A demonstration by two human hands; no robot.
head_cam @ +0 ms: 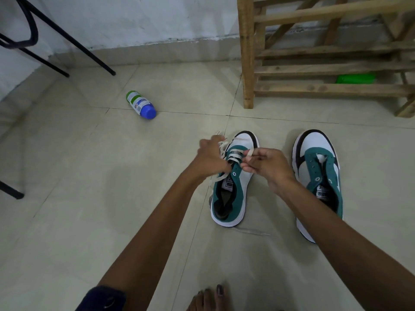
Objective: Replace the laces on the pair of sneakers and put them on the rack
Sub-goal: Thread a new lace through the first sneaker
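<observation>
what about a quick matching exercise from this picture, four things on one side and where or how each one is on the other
Things:
1. bottle
2. left sneaker
3. right sneaker
4. green object

States or places:
A. under the wooden rack
B. no lace in its eyelets
C. lying on its side on the floor
D. partly laced, lace held by the left hand and right hand

Pairs: 1-C, 2-D, 3-B, 4-A

The light is soft and a bit dim. Edges bend outward. The left hand (pixel 210 159) looks blurry.
</observation>
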